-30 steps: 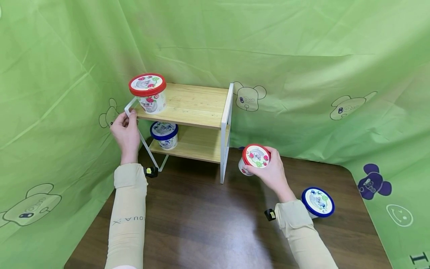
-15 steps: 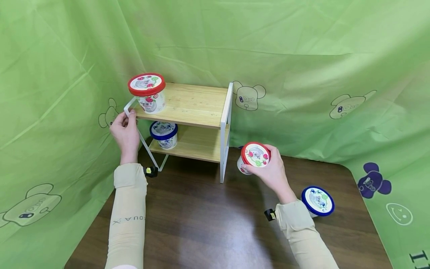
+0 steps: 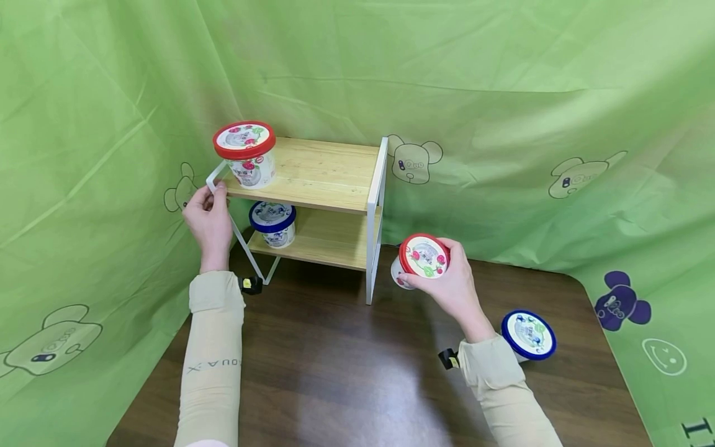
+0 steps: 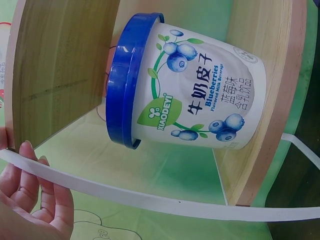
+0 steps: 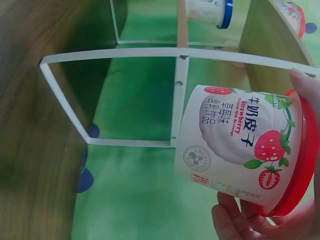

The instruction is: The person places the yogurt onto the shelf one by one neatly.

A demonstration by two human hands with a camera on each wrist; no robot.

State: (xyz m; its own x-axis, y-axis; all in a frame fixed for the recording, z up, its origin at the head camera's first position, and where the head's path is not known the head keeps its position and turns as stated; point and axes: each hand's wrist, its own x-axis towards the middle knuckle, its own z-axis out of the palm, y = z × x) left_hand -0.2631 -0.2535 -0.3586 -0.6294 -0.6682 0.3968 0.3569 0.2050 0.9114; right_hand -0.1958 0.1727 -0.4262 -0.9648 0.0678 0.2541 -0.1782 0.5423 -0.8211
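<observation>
My left hand (image 3: 211, 217) grips the upper left front corner of a two-tier shelf (image 3: 329, 180) with wooden boards and a white frame. Right of the shelf, my right hand (image 3: 455, 282) holds a strawberry milk beverage tub (image 5: 235, 145) with a red lid (image 3: 424, 256), fingers and thumb round its side. A second red-lidded tub (image 3: 254, 171) stands at the left end of the top board. Below it, a blueberry tub (image 4: 200, 90) with a blue lid stands on the lower board, near the left hand. The left wrist view shows fingers (image 4: 59, 202) at the white frame bar.
Another blue-lidded tub (image 3: 529, 335) stands on the dark wooden table (image 3: 346, 372), beside the right forearm. Green cloth (image 3: 503, 124) with printed bears hangs behind the table and along both sides. The shelf's right frame (image 3: 371, 248) stands between its boards and the held tub.
The right hand has lifted the red-lidded strawberry tub slightly, a little to the left, closer to the shelf. The left hand keeps its grip on the shelf corner.
</observation>
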